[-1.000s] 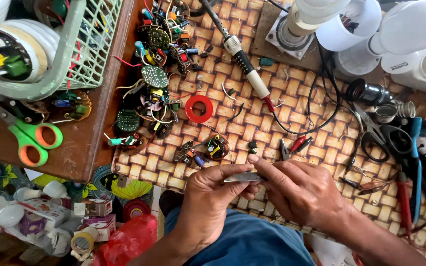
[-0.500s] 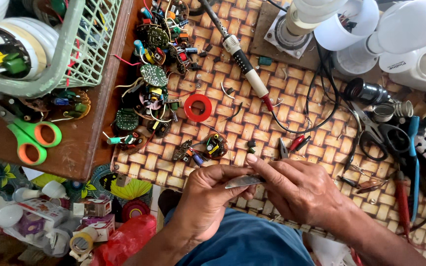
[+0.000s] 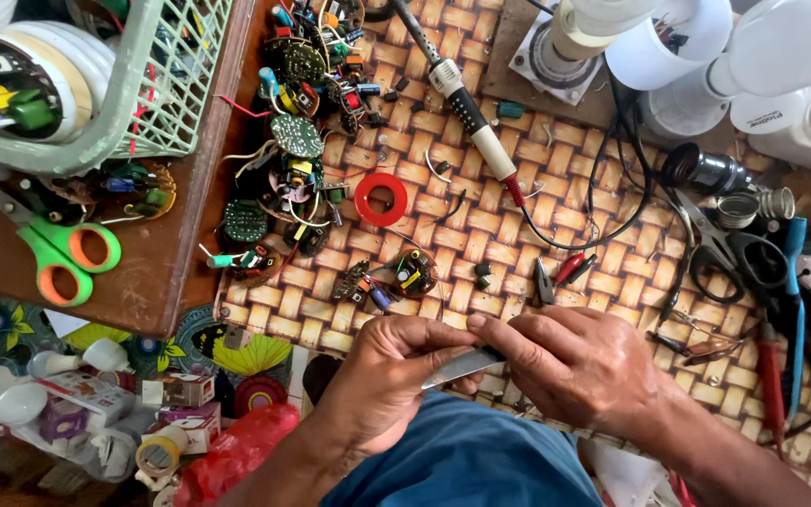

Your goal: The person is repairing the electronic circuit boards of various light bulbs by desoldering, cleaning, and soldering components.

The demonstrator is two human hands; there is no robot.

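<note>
Both hands meeting at 6 o'clock over the woven cane mat worktop (image 3: pixel 481 235). Left hand (image 3: pixel 396 371) and right hand (image 3: pixel 579 361) are pinching opposite ends of a thin flat grey metal strip (image 3: pixel 462 368), fingers closed on it, strip lying between them just above the blue-clad lap (image 3: pixel 466 460). Small round circuit board with coloured parts (image 3: pixel 396 277) is sitting at 12 o'clock of the hands, red ring (image 3: pixel 380 198) beyond it. Green-and-orange-handled scissors (image 3: pixel 53 249) lying at 9 o'clock.
</note>
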